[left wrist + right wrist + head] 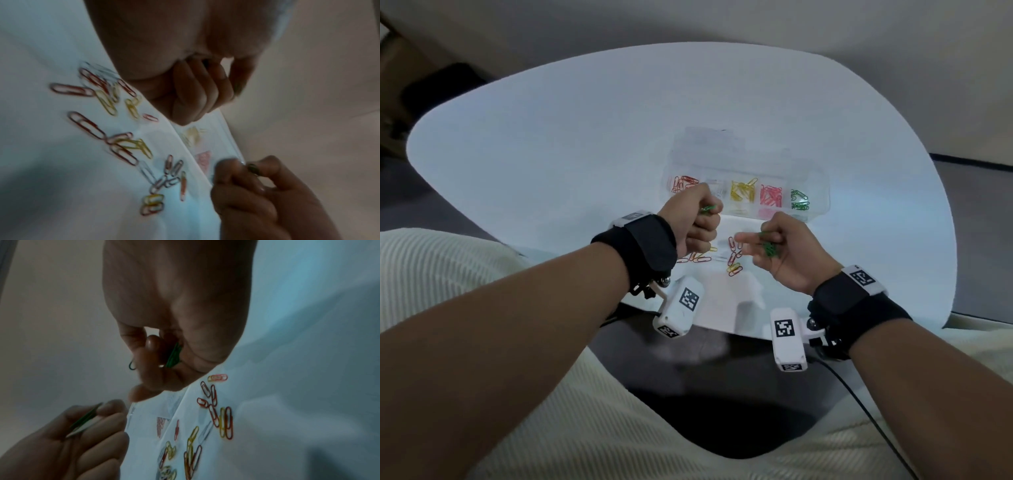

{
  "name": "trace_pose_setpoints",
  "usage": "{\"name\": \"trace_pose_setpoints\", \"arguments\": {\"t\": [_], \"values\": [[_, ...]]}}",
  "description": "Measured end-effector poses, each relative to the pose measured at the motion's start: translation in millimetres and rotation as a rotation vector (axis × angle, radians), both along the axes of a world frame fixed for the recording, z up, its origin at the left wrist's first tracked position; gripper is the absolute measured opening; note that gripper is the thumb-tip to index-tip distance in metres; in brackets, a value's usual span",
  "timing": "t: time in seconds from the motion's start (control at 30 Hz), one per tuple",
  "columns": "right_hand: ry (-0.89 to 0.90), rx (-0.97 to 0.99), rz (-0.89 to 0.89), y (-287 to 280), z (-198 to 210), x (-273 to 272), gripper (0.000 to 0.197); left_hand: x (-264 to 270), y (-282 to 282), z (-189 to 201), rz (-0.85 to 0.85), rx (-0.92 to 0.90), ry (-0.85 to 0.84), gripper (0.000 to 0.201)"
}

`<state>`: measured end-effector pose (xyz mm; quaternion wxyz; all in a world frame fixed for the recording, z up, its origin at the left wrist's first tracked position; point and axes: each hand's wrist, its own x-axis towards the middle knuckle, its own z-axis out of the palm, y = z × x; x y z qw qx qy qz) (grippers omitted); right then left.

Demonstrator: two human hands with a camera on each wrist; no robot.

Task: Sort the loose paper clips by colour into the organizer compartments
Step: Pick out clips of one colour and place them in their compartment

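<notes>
A clear organizer (821, 192) stands on the white table, holding orange-red, silvery, yellow, pink and green clips (799, 199) in separate compartments. My left hand (709, 215) hovers in front of its left end, fingers curled, pinching one green clip (707, 209) (86, 418). My right hand (758, 244) hovers near the organizer's front edge and holds a small bunch of green clips (769, 249) (174, 357). Loose red, yellow and silvery clips (733, 258) (123, 146) (218, 415) lie on the table under and between both hands.
The white round table (551, 154) stretches wide to the left and behind the organizer. The organizer's clear lid (722, 150) lies open at the back. My lap in pale ribbed cloth (448, 274) is at the near table edge.
</notes>
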<state>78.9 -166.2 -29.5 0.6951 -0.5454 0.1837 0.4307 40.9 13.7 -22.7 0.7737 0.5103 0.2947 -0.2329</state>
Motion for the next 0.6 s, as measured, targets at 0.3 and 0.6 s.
{"name": "trace_pose_setpoints", "arguments": {"t": [0.3, 0.6], "values": [[-0.067, -0.117, 0.000, -19.2, 20.8, 33.6, 0.022, 38.3, -31.2, 27.0, -0.001, -0.185, -0.149, 0.023], [-0.220, -0.460, -0.032, -35.8, 48.0, 70.8, 0.012, 93.9, -75.2, 36.0, -0.184, 0.297, 0.036, 0.028]]}}
